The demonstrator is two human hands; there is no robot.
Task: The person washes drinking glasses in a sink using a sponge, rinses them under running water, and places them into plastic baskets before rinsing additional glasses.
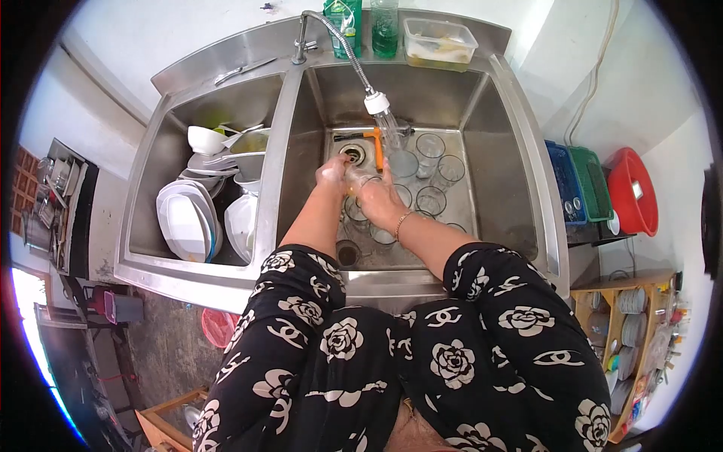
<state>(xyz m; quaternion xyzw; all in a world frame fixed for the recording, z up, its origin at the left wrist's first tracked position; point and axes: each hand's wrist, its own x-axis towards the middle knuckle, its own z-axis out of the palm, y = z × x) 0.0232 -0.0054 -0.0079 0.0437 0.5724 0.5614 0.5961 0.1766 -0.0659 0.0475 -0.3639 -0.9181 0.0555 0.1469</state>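
Over the right sink basin, my right hand [380,202] is closed around a clear drinking glass [357,178]. My left hand [331,174], covered in white suds, presses against the glass from the left with its fingers curled. What lies inside those fingers is hidden. Several clear glasses [431,200] stand on the basin floor below and to the right of my hands. Just beyond them lie an orange-handled tool [378,147] and the round drain [352,154]. Water streams from the white tap head [376,102] onto the glasses.
White plates [183,226] and bowls [205,141] fill the left basin. Along the back ledge are a green pouch [345,26], a green bottle [385,30] and a plastic tub [440,44]. A red basin [633,192] and coloured baskets [587,181] stand at right.
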